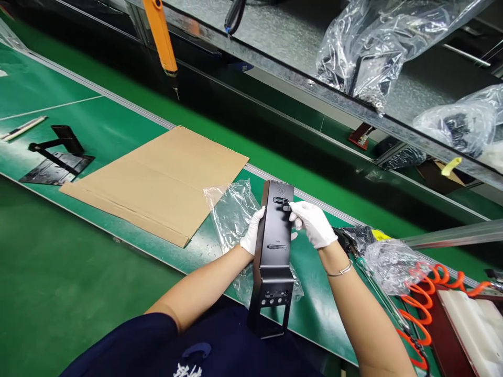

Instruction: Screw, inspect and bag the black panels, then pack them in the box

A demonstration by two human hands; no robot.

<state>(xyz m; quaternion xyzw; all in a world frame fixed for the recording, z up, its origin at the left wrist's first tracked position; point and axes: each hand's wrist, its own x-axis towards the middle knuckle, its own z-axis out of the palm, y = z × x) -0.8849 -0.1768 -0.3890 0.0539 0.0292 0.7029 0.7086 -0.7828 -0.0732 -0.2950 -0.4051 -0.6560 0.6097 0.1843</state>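
Note:
A long black metal housing (276,228) with slots and a row of small holes is held tilted over the green bench, its frame-like lower end near my body. My left hand (253,232), in a white glove, grips it from its left side and underneath. At the upper right of the housing, my gloved right hand (312,222) pinches a small dark piece by the upper slot; the piece is too small to identify. Under the housing lies a clear plastic bag (233,209), partly hidden by it.
Cardboard (157,180) lies left of the bag, with a black stand (58,154) beyond. An orange screwdriver (162,39) hangs above. At right are a coiled orange hose (422,309), bagged parts (393,264) and a red tray (450,335). A metal shelf (275,68) runs overhead.

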